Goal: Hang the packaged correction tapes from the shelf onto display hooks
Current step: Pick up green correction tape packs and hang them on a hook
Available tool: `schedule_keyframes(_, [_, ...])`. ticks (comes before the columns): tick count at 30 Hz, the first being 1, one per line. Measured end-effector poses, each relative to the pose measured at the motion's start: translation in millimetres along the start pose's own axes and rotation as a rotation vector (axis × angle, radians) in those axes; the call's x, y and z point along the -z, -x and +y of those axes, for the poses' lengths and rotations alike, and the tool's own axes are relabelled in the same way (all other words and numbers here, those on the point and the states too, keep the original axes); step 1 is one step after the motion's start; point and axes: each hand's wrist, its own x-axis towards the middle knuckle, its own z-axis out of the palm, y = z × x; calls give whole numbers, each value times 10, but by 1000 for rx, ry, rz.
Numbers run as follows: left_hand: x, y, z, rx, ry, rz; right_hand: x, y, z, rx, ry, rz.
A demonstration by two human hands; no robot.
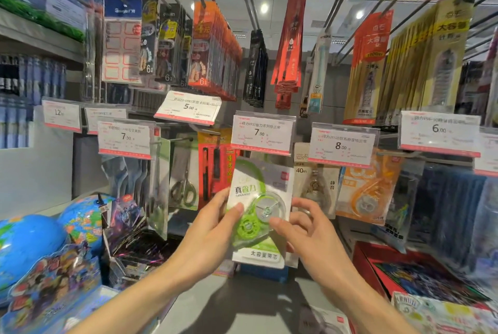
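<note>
Green correction tape pack (260, 209): light, stiff card, slippery blister; left hand (215, 223) pinches its left edge; right hand (304, 226) pinches the right; hold by edges.

We see our two bare arms, no sleeves. Our left hand (215, 222) and right hand (310, 228) wear no rings or gloves.

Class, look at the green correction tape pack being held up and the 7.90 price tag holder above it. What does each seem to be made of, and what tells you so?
Green correction tape pack: seemingly a printed card back, matte white, under a clear glossy plastic blister; glare shows over the green wheel.

7.90 price tag holder: probably a clear plastic sleeve over a paper label; its edges look see-through and shiny.
</note>
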Motion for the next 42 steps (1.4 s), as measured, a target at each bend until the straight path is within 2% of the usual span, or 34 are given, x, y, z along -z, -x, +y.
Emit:
schedule_keyframes(3, [-61, 7, 9, 4, -18, -81, 42, 5, 43, 5, -124, -12])
schedule_keyframes(6, [5, -78, 79, -8, -49, -1, 135, -2, 42, 55, -147, 8])
schedule_keyframes(9, [84, -268, 280, 21, 65, 114, 253, -19, 37, 122, -62, 57])
schedule_keyframes(13, [73, -448, 580, 5, 255, 131, 333, -26, 31, 190, 17, 79])
schedule_keyframes(20, [121, -445, 805, -109, 339, 203, 220, -120, -85, 280, 166, 73])
schedule_keyframes(27, [160, -452, 961, -129, 358, 207, 88, -400, -230, 283, 238, 149])
schedule_keyframes(38, [222, -452, 835, -135, 322, 146, 8, -508, -280, 264, 268, 114])
schedule_keyframes(42, [240, -406, 645, -114, 289, 89, -13, -505, -227, 233, 314, 195])
